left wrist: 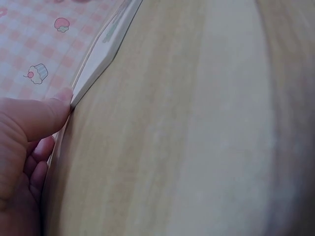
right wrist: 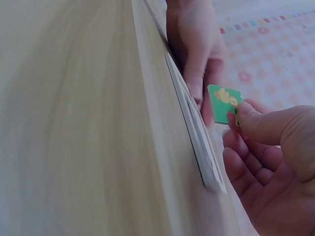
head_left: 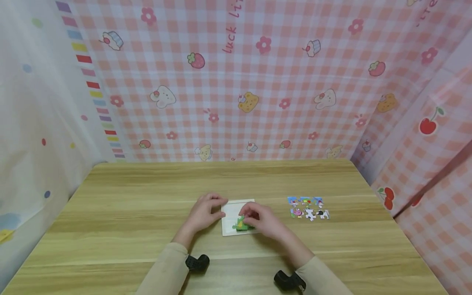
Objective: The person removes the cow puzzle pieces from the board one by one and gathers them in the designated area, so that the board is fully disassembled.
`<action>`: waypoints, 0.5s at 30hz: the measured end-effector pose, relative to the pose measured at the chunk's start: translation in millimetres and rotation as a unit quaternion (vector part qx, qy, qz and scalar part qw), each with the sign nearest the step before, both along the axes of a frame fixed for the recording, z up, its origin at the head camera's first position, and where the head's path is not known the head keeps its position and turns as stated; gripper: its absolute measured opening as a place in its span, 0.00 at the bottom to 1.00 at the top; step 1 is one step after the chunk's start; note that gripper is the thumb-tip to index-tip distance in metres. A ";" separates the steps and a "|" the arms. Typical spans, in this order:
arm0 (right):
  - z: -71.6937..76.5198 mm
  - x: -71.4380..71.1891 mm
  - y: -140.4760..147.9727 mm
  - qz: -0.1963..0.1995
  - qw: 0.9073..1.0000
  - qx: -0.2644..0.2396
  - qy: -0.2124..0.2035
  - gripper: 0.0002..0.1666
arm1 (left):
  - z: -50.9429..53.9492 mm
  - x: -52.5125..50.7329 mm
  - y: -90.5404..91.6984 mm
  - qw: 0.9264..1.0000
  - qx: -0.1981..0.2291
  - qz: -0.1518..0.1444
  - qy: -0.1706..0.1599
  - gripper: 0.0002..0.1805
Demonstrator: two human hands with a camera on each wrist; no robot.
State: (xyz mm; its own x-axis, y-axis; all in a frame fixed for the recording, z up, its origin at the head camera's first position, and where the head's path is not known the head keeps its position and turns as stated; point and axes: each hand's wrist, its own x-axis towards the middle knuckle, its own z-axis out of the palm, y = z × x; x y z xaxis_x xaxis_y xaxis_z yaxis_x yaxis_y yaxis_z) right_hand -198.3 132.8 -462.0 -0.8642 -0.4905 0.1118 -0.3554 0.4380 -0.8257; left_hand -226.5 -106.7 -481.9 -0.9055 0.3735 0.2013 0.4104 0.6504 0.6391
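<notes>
My right hand [head_left: 266, 221] pinches a green puzzle piece [right wrist: 225, 102] with a yellow chick on it between thumb and finger. In the right wrist view the piece stands tilted, apart from a thin white puzzle board [head_left: 230, 213]. The head view shows the piece over the board's lower right part, partly hidden by the fingers. At the board's left side is my left hand [head_left: 205, 212], thumb and forefinger touching its edge. The left wrist view has the thumb [left wrist: 51, 112] against the board's corner, the other fingers loosely bent below it.
Several colourful puzzle pieces [head_left: 309, 208] lie in two rows to the right of the board. All sits on a wood-grain table [head_left: 129, 221], with a pink checked curtain [head_left: 228, 82] behind. Black wrist cameras [head_left: 197, 263] are strapped on both forearms.
</notes>
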 end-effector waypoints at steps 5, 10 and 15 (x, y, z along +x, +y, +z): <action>-1.3 3.1 27.1 -0.010 1.000 0.001 0.002 0.07 | -1.5 -1.3 0.4 1.000 -0.003 0.003 0.000 0.22; 0.8 7.0 56.6 -0.044 0.999 0.023 0.022 0.07 | -2.9 -1.9 0.9 1.000 -0.007 0.006 0.003 0.22; -0.1 11.7 86.6 -0.074 0.996 0.046 0.030 0.08 | -1.5 -1.4 1.0 1.000 -0.006 0.003 0.002 0.22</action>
